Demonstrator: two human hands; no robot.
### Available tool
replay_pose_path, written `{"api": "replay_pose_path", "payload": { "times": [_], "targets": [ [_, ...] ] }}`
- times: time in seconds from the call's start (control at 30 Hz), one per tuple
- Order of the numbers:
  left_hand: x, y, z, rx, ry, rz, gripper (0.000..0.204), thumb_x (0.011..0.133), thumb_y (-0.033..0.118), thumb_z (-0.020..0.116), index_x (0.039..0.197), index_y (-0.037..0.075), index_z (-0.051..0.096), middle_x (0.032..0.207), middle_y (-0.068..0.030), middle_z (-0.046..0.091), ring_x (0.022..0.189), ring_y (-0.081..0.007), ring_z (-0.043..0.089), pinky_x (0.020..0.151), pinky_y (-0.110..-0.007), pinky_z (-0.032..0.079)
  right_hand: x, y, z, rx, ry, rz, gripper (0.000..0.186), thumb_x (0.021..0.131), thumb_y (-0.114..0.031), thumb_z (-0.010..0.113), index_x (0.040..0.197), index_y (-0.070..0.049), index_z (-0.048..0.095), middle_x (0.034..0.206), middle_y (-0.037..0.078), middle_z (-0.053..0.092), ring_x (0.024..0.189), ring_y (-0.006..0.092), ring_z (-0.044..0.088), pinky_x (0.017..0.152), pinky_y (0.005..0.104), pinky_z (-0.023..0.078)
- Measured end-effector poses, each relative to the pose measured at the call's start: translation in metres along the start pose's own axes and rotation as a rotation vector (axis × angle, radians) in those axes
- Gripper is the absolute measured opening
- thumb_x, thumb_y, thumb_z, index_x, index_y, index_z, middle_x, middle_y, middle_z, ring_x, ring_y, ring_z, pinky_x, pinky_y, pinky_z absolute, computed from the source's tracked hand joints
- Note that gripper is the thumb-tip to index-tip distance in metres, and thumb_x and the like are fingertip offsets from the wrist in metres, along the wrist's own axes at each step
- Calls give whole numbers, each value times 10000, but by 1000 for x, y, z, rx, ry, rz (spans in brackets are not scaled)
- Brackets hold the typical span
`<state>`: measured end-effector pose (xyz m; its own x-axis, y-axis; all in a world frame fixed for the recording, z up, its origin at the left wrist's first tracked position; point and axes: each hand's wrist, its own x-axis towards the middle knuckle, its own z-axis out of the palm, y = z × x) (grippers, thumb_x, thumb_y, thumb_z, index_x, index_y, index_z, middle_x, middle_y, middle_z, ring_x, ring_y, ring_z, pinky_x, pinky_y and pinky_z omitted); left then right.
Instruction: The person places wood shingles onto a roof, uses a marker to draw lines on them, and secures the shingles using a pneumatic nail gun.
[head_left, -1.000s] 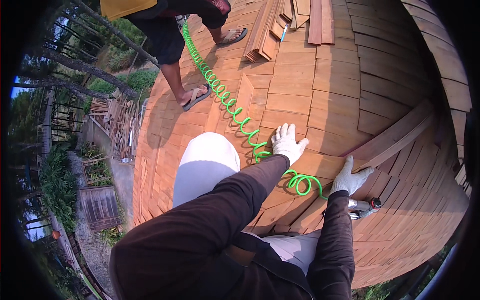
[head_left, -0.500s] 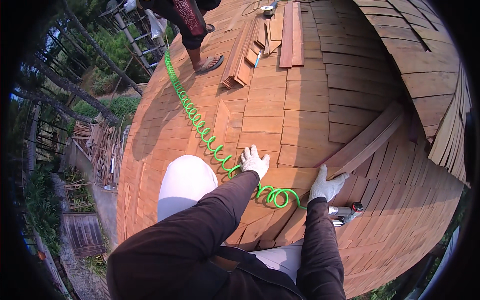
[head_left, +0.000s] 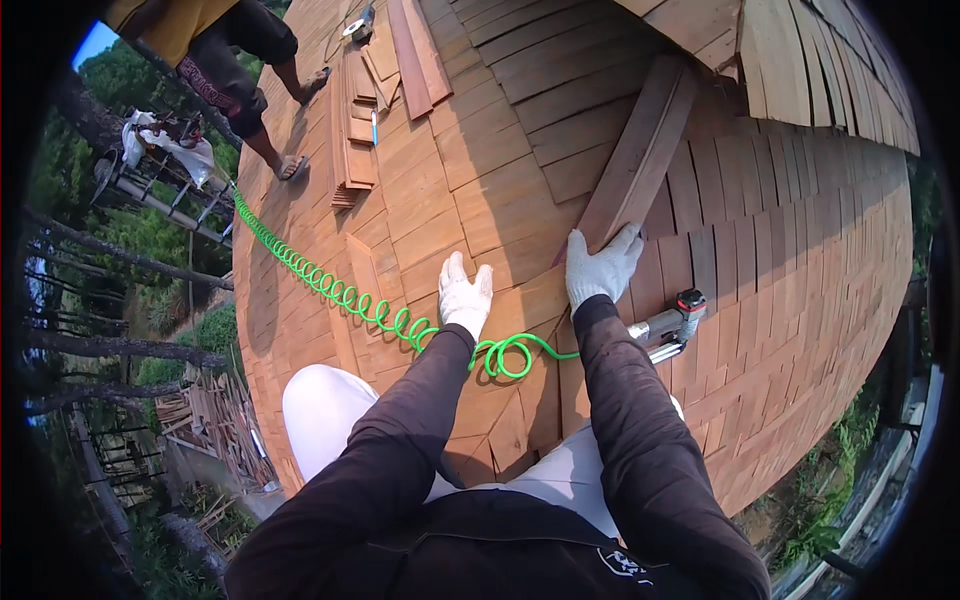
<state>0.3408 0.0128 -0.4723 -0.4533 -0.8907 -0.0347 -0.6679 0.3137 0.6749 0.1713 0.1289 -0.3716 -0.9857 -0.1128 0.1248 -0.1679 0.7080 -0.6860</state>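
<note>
My left hand (head_left: 466,296), in a white knit glove, rests with its fingers apart on the wooden shingles (head_left: 510,219). To its right, my gloved right hand (head_left: 603,264) is spread at the lower end of a long V-shaped ridge board (head_left: 640,150); its thumb and fingers stand apart. Just beyond my right wrist lies a nail gun (head_left: 668,326) with a metal body and black-and-red cap, partly hidden by my sleeve. A green coiled air hose (head_left: 350,297) runs from the upper left, passes by my left wrist and reaches behind my right forearm.
A person (head_left: 236,78) in sandals stands at the upper left, near a shingle stack (head_left: 350,140). Two long boards (head_left: 418,55) and a power tool (head_left: 358,25) lie farther up. A shingled overhang (head_left: 820,70) juts in at the upper right. The roof edge drops away at the left.
The view has turned, shifting the person and stack leftward. My right hand has moved up onto the ridge board's lower end. My left hand stays spread on the shingles.
</note>
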Motion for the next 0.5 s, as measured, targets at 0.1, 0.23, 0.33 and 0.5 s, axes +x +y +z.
{"api": "replay_pose_path", "payload": {
  "times": [0.1, 0.23, 0.33, 0.5],
  "targets": [
    [-9, 30, -5, -252, -134, 2, 675, 1015, 403, 636, 1492, -50, 482, 1551, -262, 470, 1444, -384, 453, 1210, -430, 349, -5, -3, 2, 16, -116, 6, 987, 826, -385, 764, 1581, 41, 293, 1532, 323, 343, 1355, 467, 419, 1148, 495, 360],
    [-18, 16, 17, -12, -171, 160, 580, 1048, 362, 580, 1472, -30, 526, 1572, -276, 448, 1502, -396, 371, 1241, -428, 279, -7, -2, -5, 14, -133, 43, 979, 828, -369, 763, 1584, 26, 281, 1483, 293, 358, 1333, 457, 411, 1109, 528, 361],
    [-20, 15, 14, -27, -226, 230, 550, 1074, 347, 535, 1473, -31, 528, 1595, -270, 422, 1509, -384, 368, 1244, -424, 276, -8, 3, -21, 40, -140, 82, 993, 824, -381, 746, 1603, 11, 270, 1553, 301, 311, 1384, 444, 359, 1154, 560, 290],
    [-20, 12, 20, -37, -263, 212, 548, 1087, 356, 515, 1494, -11, 519, 1615, -241, 412, 1520, -362, 360, 1250, -408, 266, -9, 11, -18, -13, -101, 87, 988, 831, -393, 728, 1610, 4, 266, 1572, 308, 296, 1388, 445, 357, 1161, 566, 277]
  ]
}}
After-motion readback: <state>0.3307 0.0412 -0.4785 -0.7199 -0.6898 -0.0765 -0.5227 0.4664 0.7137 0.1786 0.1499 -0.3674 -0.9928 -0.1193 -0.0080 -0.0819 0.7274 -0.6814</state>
